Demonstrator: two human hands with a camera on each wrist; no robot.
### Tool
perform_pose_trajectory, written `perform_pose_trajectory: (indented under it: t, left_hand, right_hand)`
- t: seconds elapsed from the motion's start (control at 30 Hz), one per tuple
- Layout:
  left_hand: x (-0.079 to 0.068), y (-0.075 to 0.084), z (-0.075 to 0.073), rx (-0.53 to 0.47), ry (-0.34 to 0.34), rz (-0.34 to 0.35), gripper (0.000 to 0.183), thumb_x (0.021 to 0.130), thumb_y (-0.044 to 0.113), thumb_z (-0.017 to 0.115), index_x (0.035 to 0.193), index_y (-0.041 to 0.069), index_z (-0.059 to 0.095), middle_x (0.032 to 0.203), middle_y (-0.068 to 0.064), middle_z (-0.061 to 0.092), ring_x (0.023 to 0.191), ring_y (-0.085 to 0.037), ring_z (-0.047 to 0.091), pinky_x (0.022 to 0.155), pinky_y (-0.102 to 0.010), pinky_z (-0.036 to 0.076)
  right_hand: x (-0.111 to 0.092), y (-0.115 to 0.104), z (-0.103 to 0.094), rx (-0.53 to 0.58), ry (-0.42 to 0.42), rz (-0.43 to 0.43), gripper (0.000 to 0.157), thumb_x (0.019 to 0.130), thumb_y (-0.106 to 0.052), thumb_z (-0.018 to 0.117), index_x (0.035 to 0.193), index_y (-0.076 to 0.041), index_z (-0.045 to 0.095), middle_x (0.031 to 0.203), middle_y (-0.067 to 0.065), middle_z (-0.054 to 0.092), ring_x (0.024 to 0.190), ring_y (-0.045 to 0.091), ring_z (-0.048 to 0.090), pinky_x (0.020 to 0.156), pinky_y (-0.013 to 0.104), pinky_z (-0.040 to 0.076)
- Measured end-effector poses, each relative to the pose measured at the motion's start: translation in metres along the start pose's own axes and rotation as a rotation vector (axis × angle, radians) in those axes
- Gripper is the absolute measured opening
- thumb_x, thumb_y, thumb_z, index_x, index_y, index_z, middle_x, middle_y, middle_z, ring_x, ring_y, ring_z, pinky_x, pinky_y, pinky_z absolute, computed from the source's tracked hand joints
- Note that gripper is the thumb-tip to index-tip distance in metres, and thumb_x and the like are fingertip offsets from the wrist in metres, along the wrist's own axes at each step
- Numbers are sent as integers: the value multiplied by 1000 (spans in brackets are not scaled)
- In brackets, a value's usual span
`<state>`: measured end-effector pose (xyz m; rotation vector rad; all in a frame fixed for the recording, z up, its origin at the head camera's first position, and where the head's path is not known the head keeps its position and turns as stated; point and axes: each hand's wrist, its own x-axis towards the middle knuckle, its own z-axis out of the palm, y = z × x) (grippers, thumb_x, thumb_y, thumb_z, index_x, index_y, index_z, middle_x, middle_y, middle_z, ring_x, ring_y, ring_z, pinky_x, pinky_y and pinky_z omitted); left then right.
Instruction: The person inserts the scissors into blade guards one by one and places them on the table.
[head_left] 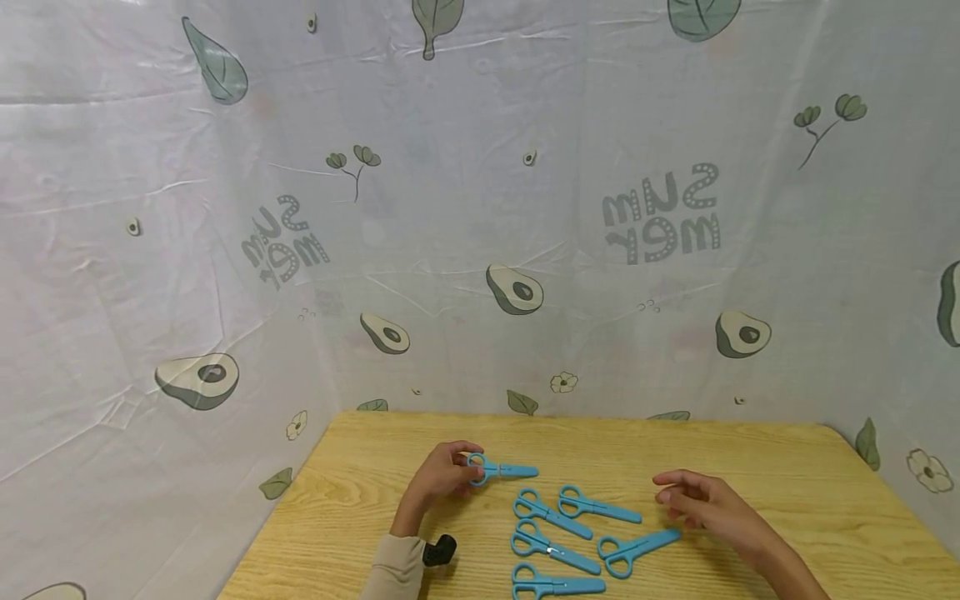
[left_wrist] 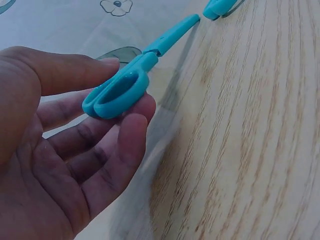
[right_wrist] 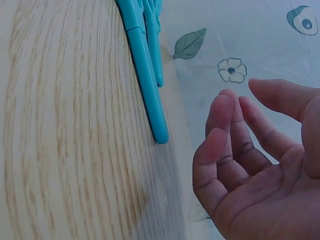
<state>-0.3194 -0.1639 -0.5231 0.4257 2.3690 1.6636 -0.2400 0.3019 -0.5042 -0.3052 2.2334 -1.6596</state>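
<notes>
My left hand (head_left: 444, 477) pinches the handle of a pair of blue scissors (left_wrist: 122, 92) between thumb and fingers. In the head view the sheathed blade of these scissors points right, at the back of the group. Several more blue scissors lie to the right and in front, such as one pair (head_left: 558, 585) nearest me. My right hand (head_left: 708, 507) hovers with loosely bent fingers and holds nothing. Just left of it lies the tip of another pair of blue scissors (head_left: 637, 550), also seen as a long blue cover (right_wrist: 150, 85) in the right wrist view.
The wooden table (head_left: 360, 500) carries all the scissors. A pale patterned sheet (head_left: 450, 233) with avocados and leaves hangs behind it and along both sides. A black wrist device (head_left: 440, 551) sits by the left sleeve (head_left: 397, 567).
</notes>
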Motion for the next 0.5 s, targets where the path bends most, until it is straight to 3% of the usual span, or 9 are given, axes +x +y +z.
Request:
perform_pose_trajectory:
  t: [0.17, 0.37, 0.5]
  left_hand:
    - [1, 1, 2, 89, -2, 40, 40, 100, 10, 74, 136, -6, 67, 98, -15, 76, 74, -18, 70, 63, -32, 61]
    - [3, 1, 1, 266, 39, 102, 33, 100, 15, 76, 128, -2, 72, 113, -16, 79, 99, -27, 75, 83, -37, 62]
    - [3, 0, 1, 313, 59, 122, 31, 100, 16, 76, 126, -1, 74, 116, -17, 79, 106, -33, 76, 88, -43, 63]
  right_hand:
    - [-2, 0, -1, 4, -5, -1, 52, 115, -24, 54, 150, 13, 48, 122, 1, 74, 102, 18, 70, 81, 34, 60]
    - [-2, 0, -2, 5, -11, -6, 52, 115, -24, 53, 151, 13, 48, 122, 0, 74, 102, 18, 70, 81, 34, 60]
    - [-2, -1, -1, 2, -9, -2, 52, 115, -24, 53, 151, 13, 47, 122, 1, 74, 101, 18, 70, 81, 34, 60]
